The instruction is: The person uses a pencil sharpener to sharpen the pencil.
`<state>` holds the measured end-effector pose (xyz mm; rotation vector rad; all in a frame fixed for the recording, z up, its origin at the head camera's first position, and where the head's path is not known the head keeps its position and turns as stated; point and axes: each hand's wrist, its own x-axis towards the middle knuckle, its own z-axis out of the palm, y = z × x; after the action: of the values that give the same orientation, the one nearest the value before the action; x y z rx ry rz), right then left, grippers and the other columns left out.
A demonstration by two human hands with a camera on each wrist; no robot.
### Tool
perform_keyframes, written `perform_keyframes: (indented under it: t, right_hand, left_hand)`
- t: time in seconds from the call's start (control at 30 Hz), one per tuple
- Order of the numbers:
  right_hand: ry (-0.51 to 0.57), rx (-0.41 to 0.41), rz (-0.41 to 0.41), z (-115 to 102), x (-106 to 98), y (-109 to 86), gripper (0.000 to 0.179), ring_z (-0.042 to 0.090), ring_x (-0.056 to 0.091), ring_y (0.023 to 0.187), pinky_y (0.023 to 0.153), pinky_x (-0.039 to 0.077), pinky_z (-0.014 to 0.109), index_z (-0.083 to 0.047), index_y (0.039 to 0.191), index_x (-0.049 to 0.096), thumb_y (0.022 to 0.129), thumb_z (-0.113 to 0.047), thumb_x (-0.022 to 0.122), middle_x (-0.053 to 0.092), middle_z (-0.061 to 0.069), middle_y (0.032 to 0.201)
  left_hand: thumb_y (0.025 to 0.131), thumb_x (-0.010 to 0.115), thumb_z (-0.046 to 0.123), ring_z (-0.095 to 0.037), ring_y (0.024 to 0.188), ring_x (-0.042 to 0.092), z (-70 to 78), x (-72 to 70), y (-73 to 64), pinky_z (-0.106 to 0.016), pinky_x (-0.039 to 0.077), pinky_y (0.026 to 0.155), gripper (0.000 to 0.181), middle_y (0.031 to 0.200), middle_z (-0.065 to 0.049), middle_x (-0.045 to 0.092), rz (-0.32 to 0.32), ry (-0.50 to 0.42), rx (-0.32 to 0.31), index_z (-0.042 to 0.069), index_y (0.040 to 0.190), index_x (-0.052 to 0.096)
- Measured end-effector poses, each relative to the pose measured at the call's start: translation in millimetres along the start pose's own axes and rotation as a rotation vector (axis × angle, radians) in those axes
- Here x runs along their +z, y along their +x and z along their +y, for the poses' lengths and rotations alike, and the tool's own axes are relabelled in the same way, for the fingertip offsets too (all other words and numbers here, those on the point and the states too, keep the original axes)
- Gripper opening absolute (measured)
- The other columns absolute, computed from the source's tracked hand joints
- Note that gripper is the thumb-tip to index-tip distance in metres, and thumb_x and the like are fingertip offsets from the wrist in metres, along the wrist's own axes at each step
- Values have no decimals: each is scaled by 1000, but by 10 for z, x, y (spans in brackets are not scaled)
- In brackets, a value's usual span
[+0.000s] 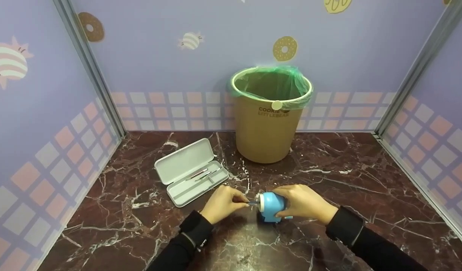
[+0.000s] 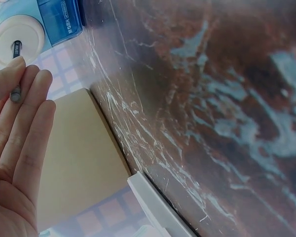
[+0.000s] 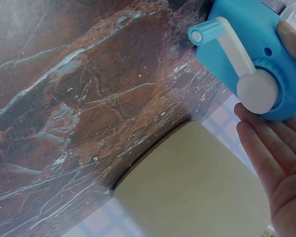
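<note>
Looks to me like the feeding-in step. The left hand [image 1: 222, 203] has a dark pencil [image 1: 253, 203] pinched between thumb and fingers, lined up with the white front ring [image 2: 33, 38] of a blue sharpener [image 1: 273, 207]. The far end is at the hole, but I can't tell how deep it sits. The right hand [image 1: 304, 201] grips the sharpener's body over the near part of the bench [image 1: 114, 233], and nobody's touching the crank [image 3: 237, 47] at the back. The open pencil case [image 1: 183, 162] is off to the left. IMO the next move calls for keeping the pencil straight and the body steady while some fingers get freed up for that crank.
</note>
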<state>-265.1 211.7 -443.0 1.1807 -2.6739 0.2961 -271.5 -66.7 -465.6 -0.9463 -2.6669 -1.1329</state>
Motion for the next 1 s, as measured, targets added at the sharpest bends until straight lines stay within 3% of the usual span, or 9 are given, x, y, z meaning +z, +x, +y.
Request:
perform_keyframes:
  t: [0.5, 1.0]
  right_hand:
    - [23, 4, -10, 7, 0, 13, 60, 22, 77, 93, 80, 63, 36, -8, 119, 71, 72, -39, 91, 78, 7, 112]
    - [-1, 11, -7, -13, 6, 27, 57, 19, 76, 89, 76, 62, 34, -10, 115, 72, 71, -39, 92, 78, 4, 107]
  left_hand:
    - [84, 82, 11, -13, 72, 74, 11, 5, 19, -16, 56, 69, 8, 86, -8, 81, -3, 1, -26, 6, 90, 81]
    - [84, 81, 9, -14, 71, 74, 19, 57, 49, -15, 55, 69, 7, 85, -8, 80, -16, -22, -10, 5, 89, 81]
